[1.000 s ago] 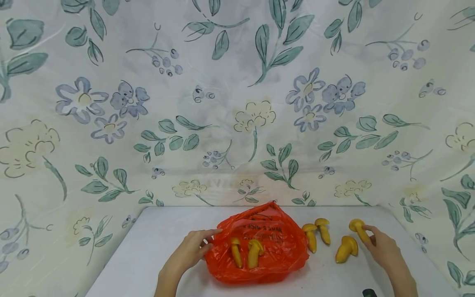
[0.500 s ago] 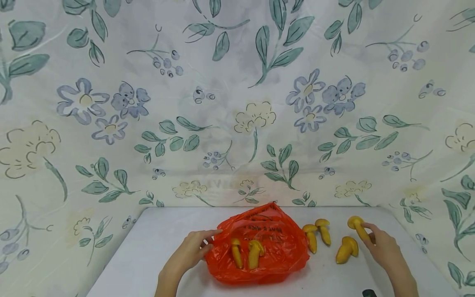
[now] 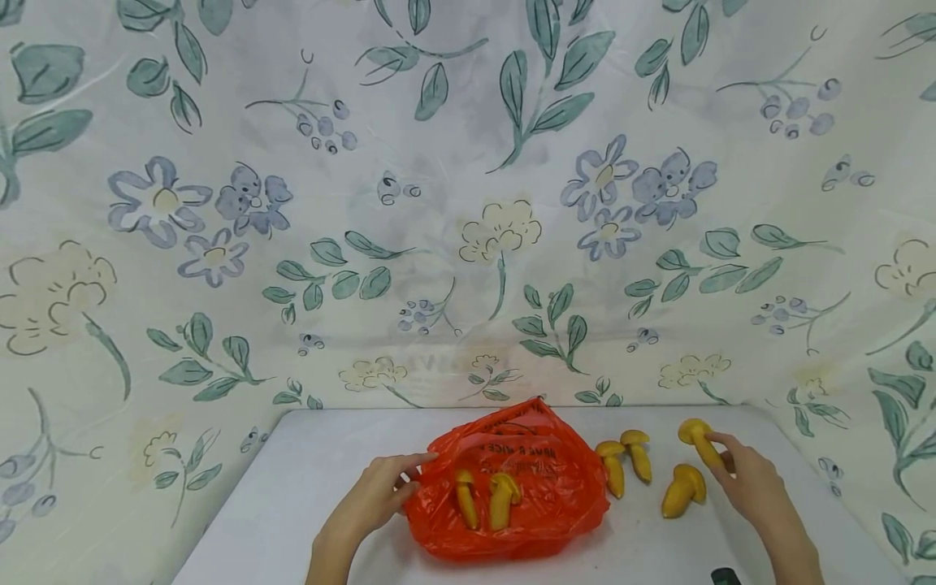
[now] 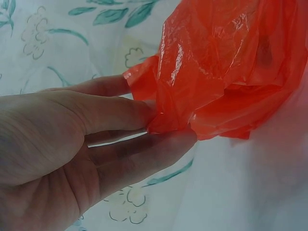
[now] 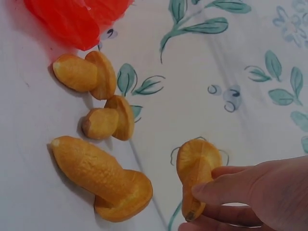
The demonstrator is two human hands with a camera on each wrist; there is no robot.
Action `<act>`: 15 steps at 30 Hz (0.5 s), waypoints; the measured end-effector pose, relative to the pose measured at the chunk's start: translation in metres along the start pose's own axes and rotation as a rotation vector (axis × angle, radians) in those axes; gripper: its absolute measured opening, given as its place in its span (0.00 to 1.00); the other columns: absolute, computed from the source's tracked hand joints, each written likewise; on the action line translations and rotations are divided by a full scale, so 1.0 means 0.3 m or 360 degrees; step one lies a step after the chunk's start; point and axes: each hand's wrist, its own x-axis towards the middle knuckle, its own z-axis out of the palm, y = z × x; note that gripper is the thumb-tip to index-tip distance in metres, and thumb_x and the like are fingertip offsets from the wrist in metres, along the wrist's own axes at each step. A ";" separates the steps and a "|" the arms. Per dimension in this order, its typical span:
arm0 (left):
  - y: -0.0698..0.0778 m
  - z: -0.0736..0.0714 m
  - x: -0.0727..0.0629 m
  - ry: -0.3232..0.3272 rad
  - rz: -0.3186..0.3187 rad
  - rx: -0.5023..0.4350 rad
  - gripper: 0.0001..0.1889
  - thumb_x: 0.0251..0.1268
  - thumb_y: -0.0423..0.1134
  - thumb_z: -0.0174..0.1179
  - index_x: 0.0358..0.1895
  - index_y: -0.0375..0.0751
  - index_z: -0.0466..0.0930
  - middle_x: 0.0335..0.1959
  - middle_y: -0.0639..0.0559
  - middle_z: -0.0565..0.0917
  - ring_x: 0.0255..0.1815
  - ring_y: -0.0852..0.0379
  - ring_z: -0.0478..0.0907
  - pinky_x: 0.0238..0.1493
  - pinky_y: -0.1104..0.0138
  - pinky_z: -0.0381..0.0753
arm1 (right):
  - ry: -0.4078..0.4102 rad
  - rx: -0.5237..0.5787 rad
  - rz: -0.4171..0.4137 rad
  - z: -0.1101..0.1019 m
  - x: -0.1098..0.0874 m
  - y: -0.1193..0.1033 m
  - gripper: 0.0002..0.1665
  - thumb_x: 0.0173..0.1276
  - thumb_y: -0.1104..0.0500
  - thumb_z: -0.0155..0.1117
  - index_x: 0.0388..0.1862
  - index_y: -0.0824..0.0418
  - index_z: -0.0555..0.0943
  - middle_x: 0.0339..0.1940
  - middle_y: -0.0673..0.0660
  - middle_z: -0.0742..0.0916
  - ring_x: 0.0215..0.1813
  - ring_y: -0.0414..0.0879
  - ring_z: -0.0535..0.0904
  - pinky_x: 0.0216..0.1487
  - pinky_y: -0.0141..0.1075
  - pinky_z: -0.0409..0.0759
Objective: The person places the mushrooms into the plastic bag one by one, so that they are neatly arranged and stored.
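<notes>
A red plastic bag (image 3: 548, 496) lies spread on the white table with its mouth toward me, and two yellow mushrooms (image 3: 500, 502) rest in it. My left hand (image 3: 380, 491) pinches the bag's left edge; in the left wrist view the thin plastic sits between thumb and fingers (image 4: 168, 149). At the right, my right hand (image 3: 753, 479) holds a yellow mushroom (image 3: 698, 437) by its stem, cap pointing up and left. The right wrist view shows the thumb pressed along that stem (image 5: 197, 180). A thick mushroom (image 3: 682, 491) lies just left of this hand.
Two more mushrooms, one slimmer (image 3: 638, 455) and one touching the bag's right side (image 3: 613, 467), lie on the white table (image 3: 292, 463). A dark object (image 3: 725, 576) shows at the bottom edge. A floral cloth (image 3: 439, 203) hangs behind the table.
My right hand has moved slightly left and up with the mushroom it holds. The left hand and the bag stay where they were.
</notes>
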 end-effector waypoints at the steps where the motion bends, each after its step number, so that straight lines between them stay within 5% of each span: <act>1: 0.000 0.000 0.000 0.0004 -0.0003 -0.0002 0.23 0.62 0.23 0.59 0.60 0.43 0.80 0.40 0.47 0.84 0.32 0.59 0.78 0.30 0.70 0.86 | 0.0001 0.0002 -0.0006 0.000 -0.001 -0.004 0.29 0.68 0.66 0.61 0.66 0.72 0.66 0.46 0.75 0.83 0.48 0.68 0.80 0.46 0.57 0.82; 15: -0.008 0.002 0.006 -0.0014 0.0029 0.0002 0.23 0.63 0.23 0.58 0.60 0.42 0.80 0.41 0.46 0.84 0.32 0.59 0.79 0.29 0.71 0.85 | -0.0024 0.0007 0.0012 0.010 -0.003 -0.052 0.30 0.68 0.65 0.62 0.67 0.68 0.67 0.48 0.72 0.83 0.51 0.66 0.80 0.49 0.56 0.82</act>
